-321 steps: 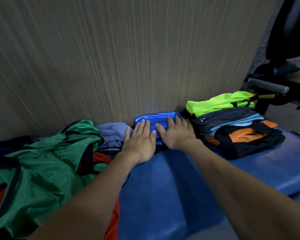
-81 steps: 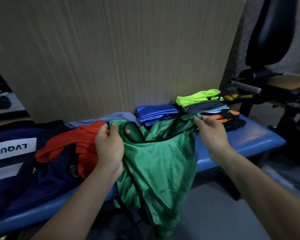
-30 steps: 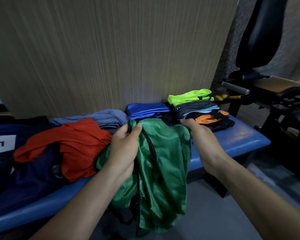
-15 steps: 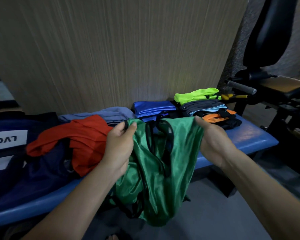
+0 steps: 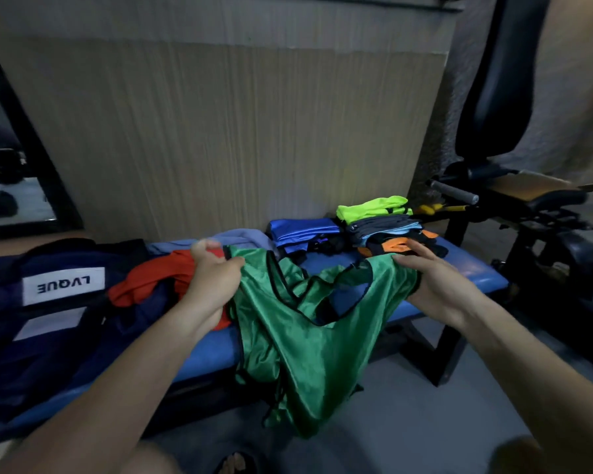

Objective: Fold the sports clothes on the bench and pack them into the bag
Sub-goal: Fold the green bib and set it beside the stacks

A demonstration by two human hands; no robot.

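Your left hand (image 5: 216, 275) and right hand (image 5: 435, 282) each grip a shoulder of the green mesh bib (image 5: 308, 330). Level both, then lay it flat on the table (image 5: 473, 268).

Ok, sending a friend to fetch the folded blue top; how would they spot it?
Find the blue bench against the wall. Behind the green vest, at the back, lies the folded blue top, left of the neon-topped stack: shiny royal blue, by itself.
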